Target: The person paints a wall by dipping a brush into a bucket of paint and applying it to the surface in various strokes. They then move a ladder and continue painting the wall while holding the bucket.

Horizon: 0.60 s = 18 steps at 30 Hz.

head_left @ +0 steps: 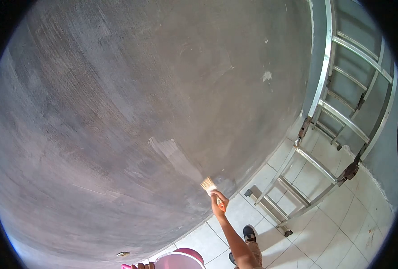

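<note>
Smooth grey plastered wall (118,112), streaked with lighter sweeps, fills the view from 7 o'clock round to 1 o'clock. Just below centre, toward 6 o'clock, is a flat paintbrush (208,184) with pale bristles, a whitish band and an orange handle, its bristle tips at the wall. The right hand (218,201) is closed round it, fingers wrapped on the handle. From the bristles a pale wet-looking streak (176,157) runs toward 11 o'clock. At the bottom edge, near 6 o'clock, sits a pink round bucket (192,254), partly cut off. The left hand (143,266) shows only its fingers beside the bucket, toward 7 o'clock; how firmly they grip cannot be told. The two hands are well apart. A dark shoe (249,233) is at 5 o'clock, on white square floor tiles (338,204). Between 1 and 5 o'clock, a silvery metal folding ladder (316,164) with dark hinges stands on them. A small chipped white patch (266,76) marks the wall near 1 o'clock.
</note>
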Each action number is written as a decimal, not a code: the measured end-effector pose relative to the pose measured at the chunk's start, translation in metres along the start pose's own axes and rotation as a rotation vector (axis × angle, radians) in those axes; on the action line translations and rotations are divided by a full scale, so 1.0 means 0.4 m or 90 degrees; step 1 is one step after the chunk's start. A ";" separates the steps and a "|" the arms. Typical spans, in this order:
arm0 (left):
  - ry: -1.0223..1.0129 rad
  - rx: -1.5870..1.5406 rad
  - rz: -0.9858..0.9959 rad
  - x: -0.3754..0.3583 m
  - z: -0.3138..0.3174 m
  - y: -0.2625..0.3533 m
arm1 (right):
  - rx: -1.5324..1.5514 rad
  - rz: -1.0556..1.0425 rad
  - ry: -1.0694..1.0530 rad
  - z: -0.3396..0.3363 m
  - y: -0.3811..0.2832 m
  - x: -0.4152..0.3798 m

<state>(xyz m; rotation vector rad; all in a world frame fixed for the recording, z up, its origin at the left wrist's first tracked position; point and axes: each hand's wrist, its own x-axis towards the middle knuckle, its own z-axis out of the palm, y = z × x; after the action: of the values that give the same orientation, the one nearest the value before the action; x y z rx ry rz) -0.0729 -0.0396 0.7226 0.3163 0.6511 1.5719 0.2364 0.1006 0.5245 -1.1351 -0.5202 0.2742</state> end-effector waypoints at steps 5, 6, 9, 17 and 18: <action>0.232 0.116 0.067 0.004 -0.031 0.002 | -0.015 0.053 0.025 0.014 0.005 0.027; 0.280 0.135 0.077 -0.002 -0.041 0.003 | 0.023 0.034 0.013 0.055 -0.061 0.057; 0.153 0.045 0.075 -0.022 0.012 0.018 | 0.133 0.042 -0.010 0.198 -0.360 0.152; 0.079 0.001 0.090 -0.093 0.231 0.073 | 0.104 -0.213 -0.093 0.291 -0.678 0.200; 0.108 0.008 0.101 -0.097 0.249 0.074 | 0.067 -0.259 -0.080 0.287 -0.610 0.188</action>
<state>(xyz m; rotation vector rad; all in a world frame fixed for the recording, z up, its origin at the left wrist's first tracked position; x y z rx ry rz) -0.0363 -0.0559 0.8262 0.2505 0.7816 1.7603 0.2275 0.1268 0.8032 -0.8896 -0.8246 0.0182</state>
